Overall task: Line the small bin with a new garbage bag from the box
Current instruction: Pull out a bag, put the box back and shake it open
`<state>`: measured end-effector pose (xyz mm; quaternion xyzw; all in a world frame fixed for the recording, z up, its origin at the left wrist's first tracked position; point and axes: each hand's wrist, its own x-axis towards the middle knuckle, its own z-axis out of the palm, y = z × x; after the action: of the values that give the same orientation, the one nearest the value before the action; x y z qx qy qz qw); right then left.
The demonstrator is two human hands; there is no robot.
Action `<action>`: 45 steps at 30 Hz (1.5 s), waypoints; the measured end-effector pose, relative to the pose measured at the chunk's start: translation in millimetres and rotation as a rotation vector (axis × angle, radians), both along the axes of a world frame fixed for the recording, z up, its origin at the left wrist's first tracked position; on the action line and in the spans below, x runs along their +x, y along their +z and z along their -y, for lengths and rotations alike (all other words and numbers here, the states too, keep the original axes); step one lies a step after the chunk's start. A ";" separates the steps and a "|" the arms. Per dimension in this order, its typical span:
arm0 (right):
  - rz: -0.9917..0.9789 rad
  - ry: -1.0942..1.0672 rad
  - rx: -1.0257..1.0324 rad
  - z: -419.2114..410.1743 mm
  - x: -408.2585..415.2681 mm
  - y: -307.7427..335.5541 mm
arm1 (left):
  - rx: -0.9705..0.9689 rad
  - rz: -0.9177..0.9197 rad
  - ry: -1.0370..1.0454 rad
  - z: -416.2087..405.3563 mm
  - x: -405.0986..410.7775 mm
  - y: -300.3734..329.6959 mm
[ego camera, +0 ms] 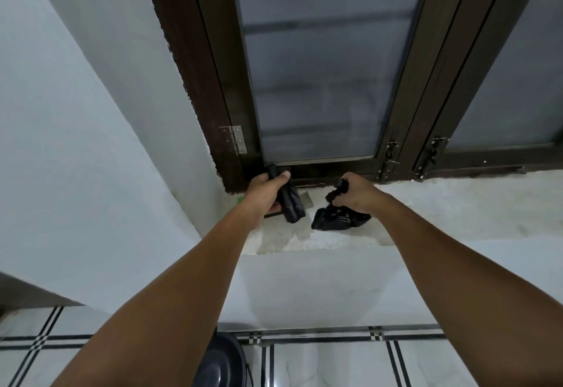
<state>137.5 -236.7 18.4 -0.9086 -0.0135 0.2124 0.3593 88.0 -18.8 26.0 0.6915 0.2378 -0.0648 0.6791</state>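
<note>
At the far left rises a smooth, matt white wall, meeting the rough, grainy concrete windowsill in the corner. My left hand reaches to that corner and grasps a roll of black garbage bags, my fingers wrapped round it and my thumb pressed across its top; the roll is a slim, glossy cylinder of crinkled plastic, tilted, with its lower end hanging free just above the sill. Beneath my hand I can see a flat, pale corner of what may be the box, lying on the sill, mostly hidden. Just to the right, my right hand clenches the twisted neck of a small black plastic bag, bunched and shiny, whose rounded belly rests on the sill. Behind both hands stands a dark brown window frame with frosted glass, a steel hinge at its left and metal latches towards the right. Low down, between my forearms, a round black rim shows over white floor tiles with black lines; I cannot tell whether it is the bin.
</note>
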 end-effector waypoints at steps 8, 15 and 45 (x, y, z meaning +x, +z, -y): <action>0.421 -0.066 -0.182 1.4 -0.2 -9.6 | -0.076 0.037 0.033 5.0 -0.7 -5.8; 0.870 -0.033 -0.015 -20.0 -16.1 5.7 | -0.107 0.077 0.043 2.9 -2.1 -10.0; 0.203 -0.341 0.459 -40.6 -9.7 -8.1 | 1.351 0.092 -0.433 -35.8 -13.9 -35.3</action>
<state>127.8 -196.1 10.3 -0.8094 0.0558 0.0485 0.5825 74.1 17.0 -9.3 0.9950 0.0544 -0.0076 0.0832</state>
